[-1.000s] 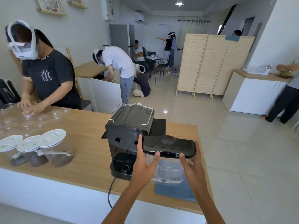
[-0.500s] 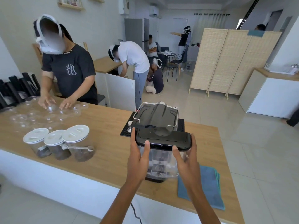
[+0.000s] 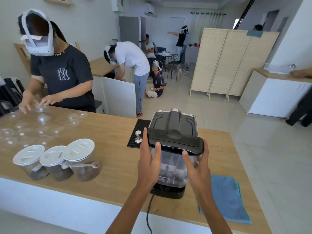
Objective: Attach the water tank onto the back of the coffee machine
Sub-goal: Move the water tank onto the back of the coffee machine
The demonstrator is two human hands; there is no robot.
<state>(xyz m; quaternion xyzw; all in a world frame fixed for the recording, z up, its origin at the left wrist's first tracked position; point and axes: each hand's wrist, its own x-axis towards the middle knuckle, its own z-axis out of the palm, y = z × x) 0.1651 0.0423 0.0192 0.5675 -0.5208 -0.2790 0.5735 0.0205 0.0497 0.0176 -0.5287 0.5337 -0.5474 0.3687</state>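
The black coffee machine stands on the wooden counter, its back toward me. A clear water tank with a black lid sits against the machine's back, over the black base. My left hand grips the tank's left side, thumb on the near face. My right hand holds its right side, fingers wrapped round the lid's corner. The lid tilts slightly down to the right.
Three white-lidded jars stand at the left. A black mat with a metal tamper lies left of the machine. A blue cloth lies to the right. A power cord hangs over the front edge. A person handles clear domes opposite.
The tank has moved from the machine's right side to directly behind it and lower onto the base. Both hands stayed on it. My view shifted left.
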